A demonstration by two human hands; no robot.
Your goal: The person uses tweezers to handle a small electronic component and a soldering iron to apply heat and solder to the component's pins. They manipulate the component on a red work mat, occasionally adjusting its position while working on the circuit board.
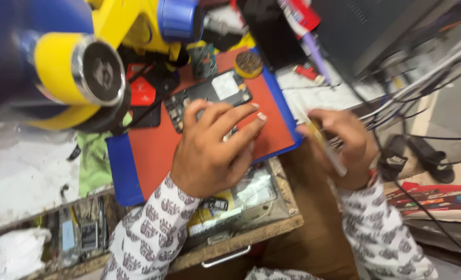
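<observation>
Red mat [163,150] under left hand [210,150] on dark circuit board [205,96]; right hand [342,148] around tool [328,151]

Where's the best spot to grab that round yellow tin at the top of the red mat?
Take the round yellow tin by its rim, from above, fingers on opposite sides. It sits flat and low on the red mat, open face up, so only the short wall offers a hold. Its right side is freest; the circuit board lies just lower left.

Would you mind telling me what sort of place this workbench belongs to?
Most likely a small electronics repair bench, probably for phones. The left hand presses on a dark circuit board lying on a red work mat, the right hand holds a thin tool, and a yellow and blue microscope stands over the mat.
</observation>
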